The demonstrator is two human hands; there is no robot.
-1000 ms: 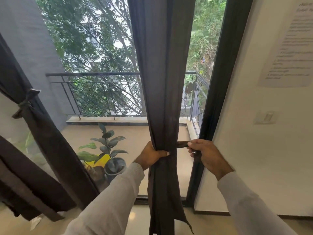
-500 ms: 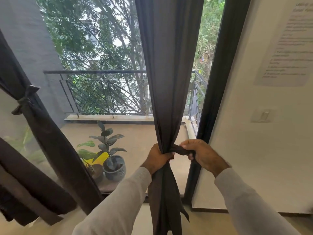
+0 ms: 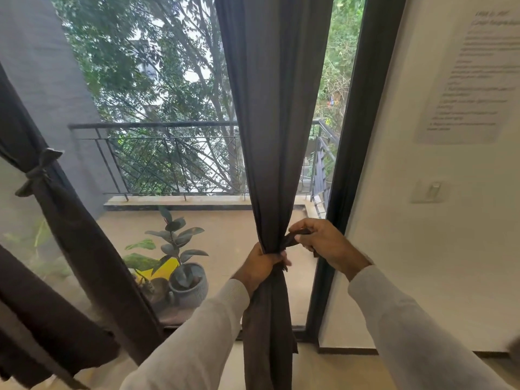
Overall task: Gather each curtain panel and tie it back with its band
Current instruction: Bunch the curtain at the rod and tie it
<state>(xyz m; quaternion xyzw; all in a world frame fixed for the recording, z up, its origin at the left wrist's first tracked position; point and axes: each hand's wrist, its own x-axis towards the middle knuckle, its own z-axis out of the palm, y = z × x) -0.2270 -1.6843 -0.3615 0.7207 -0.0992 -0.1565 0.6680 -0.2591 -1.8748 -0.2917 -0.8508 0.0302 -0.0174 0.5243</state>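
Observation:
A dark grey curtain panel (image 3: 274, 122) hangs in the middle of the glass door, bunched into a narrow waist low down. My left hand (image 3: 263, 266) grips that waist from the left, fingers wrapped round the cloth. My right hand (image 3: 326, 243) sits just to the right and pinches the end of a dark fabric band (image 3: 292, 240) that runs from the gathered cloth. At the far left a second dark curtain panel (image 3: 81, 240) slants down, tied with its own knotted band (image 3: 39, 171).
The black door frame (image 3: 354, 153) stands right beside my right hand, with a white wall, a switch (image 3: 429, 191) and a paper notice (image 3: 472, 77) further right. Potted plants (image 3: 180, 260) and a metal railing (image 3: 168, 156) lie outside on the balcony.
The curtain has been squeezed into a tighter bunch. My right hand has drawn the band closer to the cloth and lifted its end slightly, and the view has shifted a little.

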